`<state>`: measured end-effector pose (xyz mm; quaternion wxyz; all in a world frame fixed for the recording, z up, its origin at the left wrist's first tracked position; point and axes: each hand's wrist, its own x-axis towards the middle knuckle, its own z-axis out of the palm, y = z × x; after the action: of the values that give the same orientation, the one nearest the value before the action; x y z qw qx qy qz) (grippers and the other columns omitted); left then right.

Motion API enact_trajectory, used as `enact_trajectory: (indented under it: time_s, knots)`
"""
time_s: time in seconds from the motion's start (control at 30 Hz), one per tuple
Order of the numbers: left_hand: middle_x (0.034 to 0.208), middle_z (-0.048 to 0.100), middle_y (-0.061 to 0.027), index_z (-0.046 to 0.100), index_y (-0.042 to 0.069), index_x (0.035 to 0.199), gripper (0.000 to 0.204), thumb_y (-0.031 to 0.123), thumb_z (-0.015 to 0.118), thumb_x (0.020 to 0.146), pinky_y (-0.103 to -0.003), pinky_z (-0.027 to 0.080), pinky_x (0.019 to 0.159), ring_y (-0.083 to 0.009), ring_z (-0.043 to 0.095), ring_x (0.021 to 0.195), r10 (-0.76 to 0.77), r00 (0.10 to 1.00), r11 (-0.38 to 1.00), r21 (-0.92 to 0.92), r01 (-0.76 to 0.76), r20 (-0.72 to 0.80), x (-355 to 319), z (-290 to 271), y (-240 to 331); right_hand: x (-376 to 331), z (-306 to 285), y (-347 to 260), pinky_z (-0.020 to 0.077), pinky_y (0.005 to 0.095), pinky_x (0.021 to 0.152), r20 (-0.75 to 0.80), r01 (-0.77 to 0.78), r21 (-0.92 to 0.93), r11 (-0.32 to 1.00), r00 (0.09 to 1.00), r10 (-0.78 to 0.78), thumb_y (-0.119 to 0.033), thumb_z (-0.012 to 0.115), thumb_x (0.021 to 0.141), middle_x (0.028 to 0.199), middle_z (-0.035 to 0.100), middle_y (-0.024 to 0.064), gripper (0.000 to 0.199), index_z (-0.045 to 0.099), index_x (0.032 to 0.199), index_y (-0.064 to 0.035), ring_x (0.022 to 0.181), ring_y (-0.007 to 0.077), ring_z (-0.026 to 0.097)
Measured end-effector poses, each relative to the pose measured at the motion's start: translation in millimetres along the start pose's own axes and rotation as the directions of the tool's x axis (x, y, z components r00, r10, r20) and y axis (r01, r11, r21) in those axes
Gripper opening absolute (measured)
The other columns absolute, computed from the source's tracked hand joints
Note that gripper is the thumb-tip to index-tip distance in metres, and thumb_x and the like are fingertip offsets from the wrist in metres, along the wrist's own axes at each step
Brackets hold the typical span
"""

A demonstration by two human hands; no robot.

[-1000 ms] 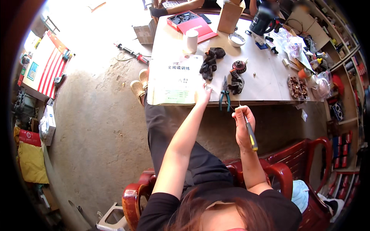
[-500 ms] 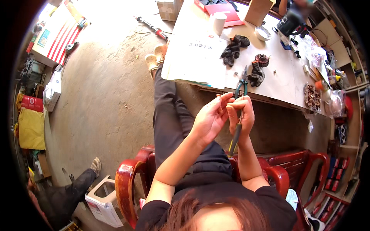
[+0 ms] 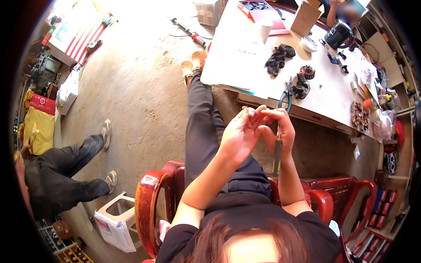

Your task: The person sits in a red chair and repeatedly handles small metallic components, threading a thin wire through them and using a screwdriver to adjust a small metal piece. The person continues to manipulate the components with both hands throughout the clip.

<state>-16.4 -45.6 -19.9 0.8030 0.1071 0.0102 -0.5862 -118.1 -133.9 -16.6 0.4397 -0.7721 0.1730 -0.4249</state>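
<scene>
My left hand (image 3: 240, 136) is raised in front of my lap, palm up, its fingers bent. At its thumb and fingertips is a small copper-coloured piece (image 3: 245, 107), too small to name exactly. My right hand (image 3: 283, 127) is closed around a screwdriver (image 3: 277, 155), whose dark and yellow handle hangs below the palm. The fingertips of both hands meet or nearly meet. Just beyond them, pliers (image 3: 287, 94) with teal handles lie at the table's near edge. Beside the pliers are a dark glove (image 3: 301, 87) and a round copper-wound motor part (image 3: 308, 72).
The table (image 3: 326, 98) also bears paper sheets (image 3: 232, 68), another dark glove (image 3: 280, 57), a white cup (image 3: 263, 30), a black kettle (image 3: 338, 35) and a tray of small brown parts (image 3: 359, 116). A red chair (image 3: 151, 193) surrounds me. A person's legs (image 3: 74, 175) are at left, near a stool (image 3: 118, 215).
The view has shifted, so the table sits farther right. The person at left has come further into view, both legs now showing. My hands remain together, the right still holding the screwdriver.
</scene>
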Motion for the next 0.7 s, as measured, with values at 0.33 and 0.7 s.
enact_trajectory:
  time_s: [0.33,0.7]
  knots:
    - [0.115,0.062,-0.0147,0.054,0.004,0.093,0.022,0.020,0.042,0.103,-0.038,0.044,0.105,-0.0252,0.057,0.114,-0.026,0.999,0.997,-0.080,0.023,-0.036,-7,0,1,-6,-2,0,0.0383,0.0229,0.082,0.032,-0.180,0.530,0.829,0.981,0.192,-0.018,0.079,0.079,0.092,0.053,0.0003,0.038,0.060,0.107,-0.0009,0.087,0.0100,0.048]
    - [0.116,0.062,-0.0174,0.055,0.001,0.095,0.021,0.015,0.040,0.103,-0.041,0.042,0.108,-0.0301,0.054,0.120,0.016,1.000,0.989,-0.149,-0.017,-0.011,-4,-5,0,-8,-8,1,0.0407,0.0251,0.074,0.027,-0.088,0.237,0.967,0.996,0.084,-0.003,0.077,0.074,0.084,0.053,0.0028,0.026,0.064,0.097,-0.0017,0.079,0.0120,0.050]
